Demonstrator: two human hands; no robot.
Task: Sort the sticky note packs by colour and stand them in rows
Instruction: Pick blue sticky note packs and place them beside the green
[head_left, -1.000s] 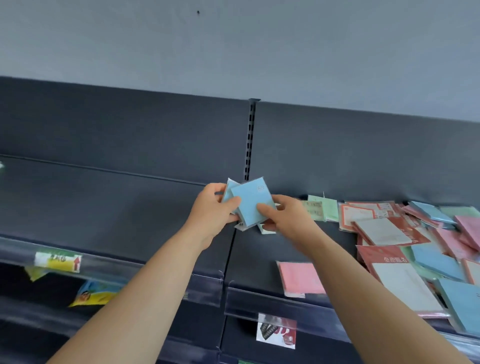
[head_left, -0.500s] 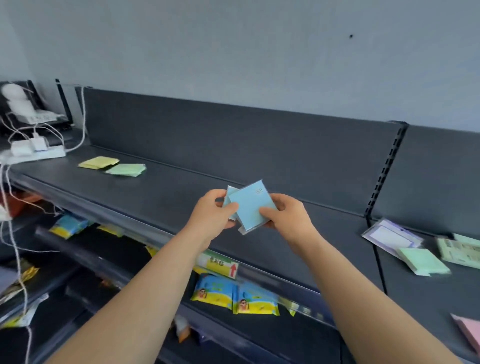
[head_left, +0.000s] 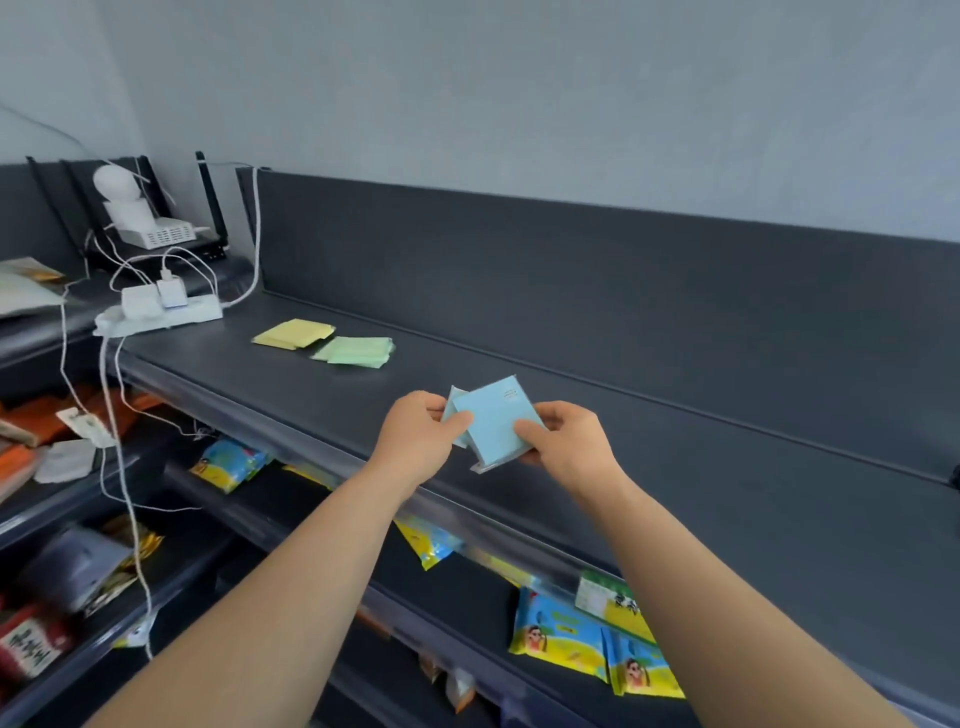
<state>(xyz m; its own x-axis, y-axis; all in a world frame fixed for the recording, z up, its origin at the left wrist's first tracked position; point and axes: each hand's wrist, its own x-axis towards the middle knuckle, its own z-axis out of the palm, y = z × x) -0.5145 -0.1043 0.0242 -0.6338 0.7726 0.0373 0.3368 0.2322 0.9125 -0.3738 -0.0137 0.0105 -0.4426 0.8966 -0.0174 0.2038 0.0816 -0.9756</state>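
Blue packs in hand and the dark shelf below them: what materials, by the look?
Light blue square sticky note packs: paper pads, apparently wrapped in clear plastic film; a glossy transparent edge sticks out at the bottom. Dark grey shelf: probably painted sheet metal, matte, even finish with crisp folded edges; not certain.

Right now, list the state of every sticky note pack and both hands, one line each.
blue packs: fanned, held above the shelf by both hands.
left hand: grips the blue packs' left side.
right hand: grips their right side.
yellow packs: lying flat on the shelf.
green packs: lying flat beside the yellow packs.
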